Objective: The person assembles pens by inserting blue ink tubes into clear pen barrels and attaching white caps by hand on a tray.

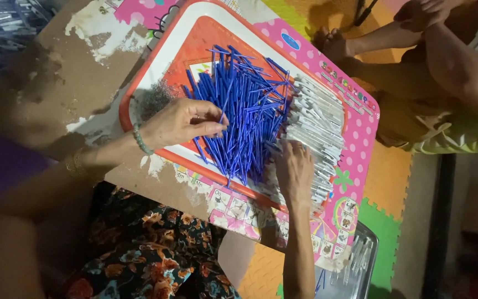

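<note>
Head view: left hand [181, 122] pinched shut on a few blue pen refills [244, 113] at the heap's edge on the orange tray [139, 83]. Right hand [294, 171] lies flat, fingers together, on the grey-white pen barrels [319, 127], grasping nothing. Judged step: picking refills; next needs separating one cleanly

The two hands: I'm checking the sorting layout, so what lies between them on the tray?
In the head view, the heap of blue sticks fills the stretch between the left hand and right hand on the orange-rimmed tray.
</note>
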